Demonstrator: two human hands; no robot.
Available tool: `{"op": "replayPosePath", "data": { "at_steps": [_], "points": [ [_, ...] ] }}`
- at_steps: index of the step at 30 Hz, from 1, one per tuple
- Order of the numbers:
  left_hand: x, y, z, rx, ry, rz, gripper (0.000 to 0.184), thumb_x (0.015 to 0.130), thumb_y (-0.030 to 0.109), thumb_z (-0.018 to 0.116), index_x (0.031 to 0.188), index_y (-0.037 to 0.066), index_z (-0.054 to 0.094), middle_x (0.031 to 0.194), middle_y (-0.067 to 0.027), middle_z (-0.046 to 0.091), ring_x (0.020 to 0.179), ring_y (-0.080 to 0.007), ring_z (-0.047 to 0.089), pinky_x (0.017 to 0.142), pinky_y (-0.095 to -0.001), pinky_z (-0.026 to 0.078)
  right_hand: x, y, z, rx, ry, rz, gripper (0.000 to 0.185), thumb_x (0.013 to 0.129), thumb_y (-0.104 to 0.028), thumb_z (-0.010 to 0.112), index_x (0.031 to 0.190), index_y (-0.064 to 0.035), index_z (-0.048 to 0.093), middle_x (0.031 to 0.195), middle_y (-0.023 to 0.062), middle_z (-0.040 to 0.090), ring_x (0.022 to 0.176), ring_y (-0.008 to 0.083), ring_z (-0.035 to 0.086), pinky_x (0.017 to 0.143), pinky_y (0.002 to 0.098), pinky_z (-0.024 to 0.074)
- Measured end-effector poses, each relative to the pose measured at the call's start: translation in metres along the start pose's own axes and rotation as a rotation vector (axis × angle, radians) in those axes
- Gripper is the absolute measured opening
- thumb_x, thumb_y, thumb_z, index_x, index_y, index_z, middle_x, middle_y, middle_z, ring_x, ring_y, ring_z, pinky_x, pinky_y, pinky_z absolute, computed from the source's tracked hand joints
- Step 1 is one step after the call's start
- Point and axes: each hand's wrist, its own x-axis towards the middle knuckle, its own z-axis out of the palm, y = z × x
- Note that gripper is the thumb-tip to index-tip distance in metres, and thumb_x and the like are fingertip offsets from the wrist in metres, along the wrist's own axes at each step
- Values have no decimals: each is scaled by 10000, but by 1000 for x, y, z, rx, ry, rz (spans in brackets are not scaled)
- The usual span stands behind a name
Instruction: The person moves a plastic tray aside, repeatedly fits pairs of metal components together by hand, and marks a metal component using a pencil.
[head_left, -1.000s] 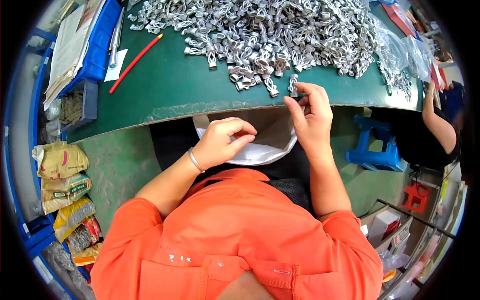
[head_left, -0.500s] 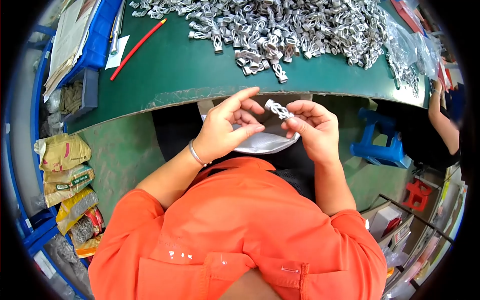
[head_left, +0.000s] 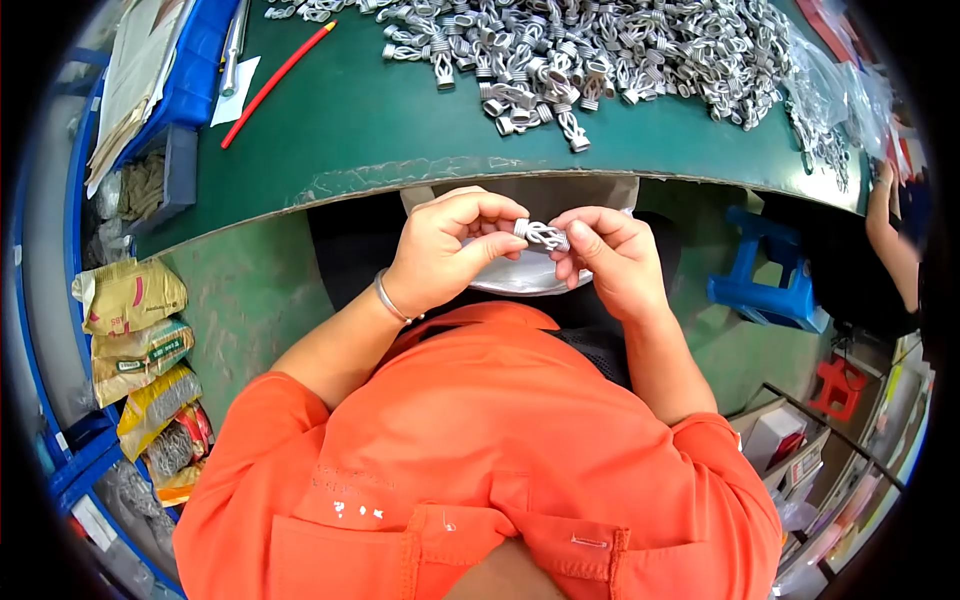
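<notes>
A silver twisted metal piece [head_left: 541,235] is held level between my two hands, in front of the table edge. My left hand [head_left: 450,243] pinches its left end with thumb and fingers; a metal bangle is on that wrist. The fingertips of my right hand [head_left: 611,250] grip its right end. Below the hands, a whitish bag [head_left: 520,279] lies open at my lap, partly hidden by them. Beyond, a large pile of similar silver pieces [head_left: 600,50] covers the back of the green table [head_left: 330,130].
At the left are a red pencil [head_left: 277,87], a blue tray [head_left: 200,90] with papers and stacked bags [head_left: 135,300]. To the right stand a blue stool [head_left: 760,275] and a red stool [head_left: 838,388]. Another person's arm [head_left: 888,240] shows at the right edge.
My right hand has lifted one piece off the table and brought it to the middle. My left hand has moved in and closed on its other end. The view has shifted slightly.
</notes>
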Motion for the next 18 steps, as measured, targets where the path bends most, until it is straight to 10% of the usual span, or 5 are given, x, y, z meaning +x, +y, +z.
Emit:
{"op": "replayPosePath", "data": {
  "at_steps": [18],
  "points": [
    [-5, 3, 5, 109, 51, 170, 243, 737, -49, 722, 969, -27, 654, 880, -75, 614, 747, -115, 598, 666, -228, 503, -2, 26, 12, -148, 123, -578, 399, 760, 154, 646, 1060, -10, 443, 1069, 167, 577, 910, 145, 597, 797, 265, 513]
  ]
}}
